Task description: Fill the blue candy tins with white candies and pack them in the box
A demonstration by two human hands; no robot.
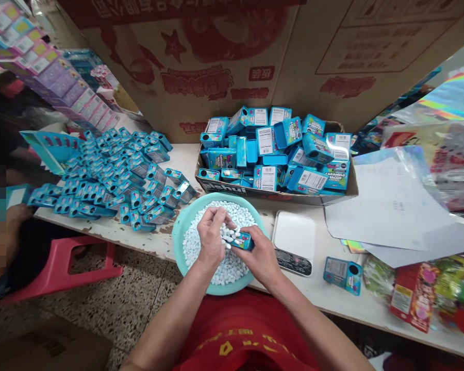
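My right hand (260,253) is wrapped round a small blue candy box (245,241), above a mint-green basin (179,252). Beside the box, my left hand (211,236) is cupped with its fingers curled, holding several white candies (227,237) against the box's near end. A heap of the same white candies (226,275) fills much of the basin. Behind it stands an open carton (235,191) piled with blue candy boxes (268,140). Whether any candies are inside the held box cannot be seen.
A digital scale (294,234) lies right of the basin, with one blue box (342,275) further right. Many blue boxes (112,170) stand on the left. Large cardboard (235,56) rises behind. Paper sheets (386,201) cover the right side. Another person's hand (17,219) is at far left.
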